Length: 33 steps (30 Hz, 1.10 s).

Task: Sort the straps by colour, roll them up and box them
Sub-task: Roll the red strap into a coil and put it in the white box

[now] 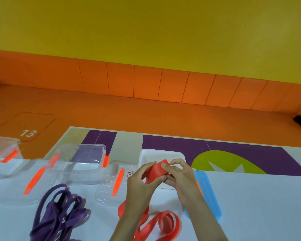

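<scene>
A red strap (157,171) is held up in both hands above the white table (259,197). My left hand (141,184) pinches its left side and my right hand (179,176) grips its folded end. The rest of the red strap (163,223) trails down in loose loops on the table near my forearms. A tangle of purple straps (59,213) lies at the lower left. Behind my hands stands a white box (146,155). A clear box (83,159) with orange clips stands left of it.
A clear lid with an orange clip (116,181) lies flat between the clear box and my hands. A blue lid (208,193) rests to the right of my right hand. Another clear box (3,150) stands at the far left. Orange floor lies beyond the table.
</scene>
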Tool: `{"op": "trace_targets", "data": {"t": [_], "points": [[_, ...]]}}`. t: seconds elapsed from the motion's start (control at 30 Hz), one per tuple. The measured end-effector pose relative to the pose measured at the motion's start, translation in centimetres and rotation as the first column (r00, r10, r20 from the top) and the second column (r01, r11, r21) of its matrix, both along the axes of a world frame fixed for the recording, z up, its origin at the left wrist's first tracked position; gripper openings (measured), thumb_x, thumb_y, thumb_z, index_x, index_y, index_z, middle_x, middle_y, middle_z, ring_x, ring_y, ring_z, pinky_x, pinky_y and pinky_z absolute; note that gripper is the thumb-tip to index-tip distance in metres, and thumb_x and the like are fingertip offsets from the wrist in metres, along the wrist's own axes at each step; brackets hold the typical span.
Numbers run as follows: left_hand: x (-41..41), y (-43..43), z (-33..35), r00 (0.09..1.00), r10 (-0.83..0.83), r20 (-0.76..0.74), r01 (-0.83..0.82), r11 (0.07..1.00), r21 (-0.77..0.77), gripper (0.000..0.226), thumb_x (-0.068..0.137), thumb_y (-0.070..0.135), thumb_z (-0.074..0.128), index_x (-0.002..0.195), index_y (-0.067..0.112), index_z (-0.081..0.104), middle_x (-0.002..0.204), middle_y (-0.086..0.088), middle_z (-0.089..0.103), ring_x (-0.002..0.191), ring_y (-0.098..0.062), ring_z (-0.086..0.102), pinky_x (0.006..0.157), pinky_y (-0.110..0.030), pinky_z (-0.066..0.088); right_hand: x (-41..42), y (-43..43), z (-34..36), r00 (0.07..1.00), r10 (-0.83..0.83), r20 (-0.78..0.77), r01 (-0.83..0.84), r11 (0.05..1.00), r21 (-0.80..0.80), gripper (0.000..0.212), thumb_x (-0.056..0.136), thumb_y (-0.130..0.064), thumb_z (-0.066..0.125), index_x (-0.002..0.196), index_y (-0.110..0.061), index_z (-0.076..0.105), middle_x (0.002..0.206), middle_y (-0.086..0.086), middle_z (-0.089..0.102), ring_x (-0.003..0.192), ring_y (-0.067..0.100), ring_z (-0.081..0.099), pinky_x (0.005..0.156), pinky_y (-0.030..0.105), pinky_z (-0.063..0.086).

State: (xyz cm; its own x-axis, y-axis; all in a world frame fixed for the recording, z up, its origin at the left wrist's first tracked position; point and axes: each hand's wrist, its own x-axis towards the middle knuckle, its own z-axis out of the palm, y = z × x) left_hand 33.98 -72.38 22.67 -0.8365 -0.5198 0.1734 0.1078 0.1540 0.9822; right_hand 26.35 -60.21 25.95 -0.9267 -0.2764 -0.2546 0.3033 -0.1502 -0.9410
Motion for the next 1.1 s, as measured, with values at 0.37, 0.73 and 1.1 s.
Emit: {"op": "trace_targets", "data": {"t": [0.37, 0.73, 1.1], "points": [[0.1, -2.4, 0.9, 1.000, -0.025, 0.005, 0.026, 0.993, -0.114, 0.031, 0.085, 0.026, 0.085, 0.110, 0.036, 0.070, 0.099, 0.025, 0.075, 0.100, -0.001, 0.070, 0.087, -0.011, 0.051, 1.1, -3.0, 1.7, 0.841, 0.040, -0.540, 0.163, 0.933, 0.322, 0.025, 0.085, -0.016, 0.084, 0.081, -0.025, 0.060, 0.075, -0.007, 0.070, 0.077, 0.018, 0.073, 0.066, 0.048, 0.064], [-1.2, -3.2, 0.6, 0.993, -0.082, 0.082, 0.093, 0.986, -0.138, 0.045, 0.081, 0.034, 0.090, 0.118, 0.033, 0.065, 0.111, 0.019, 0.074, 0.103, -0.004, 0.071, 0.087, -0.013, 0.055, 0.0, -2.8, 1.1, 0.871, -0.043, -0.490, 0.227, 0.919, 0.323, 0.023, 0.090, -0.016, 0.079, 0.086, -0.027, 0.059, 0.073, -0.003, 0.072, 0.069, 0.021, 0.075, 0.060, 0.047, 0.064], [-2.8, -2.9, 1.4, 0.999, -0.049, -0.013, 0.046, 0.980, -0.194, 0.031, 0.088, 0.032, 0.083, 0.111, 0.046, 0.067, 0.107, 0.026, 0.069, 0.108, -0.003, 0.067, 0.091, -0.014, 0.053, -2.3, -3.0, 1.3, 0.938, -0.088, -0.335, 0.135, 0.983, 0.120, 0.016, 0.096, -0.007, 0.072, 0.098, -0.009, 0.057, 0.075, 0.005, 0.074, 0.070, 0.026, 0.076, 0.058, 0.037, 0.062]]}}
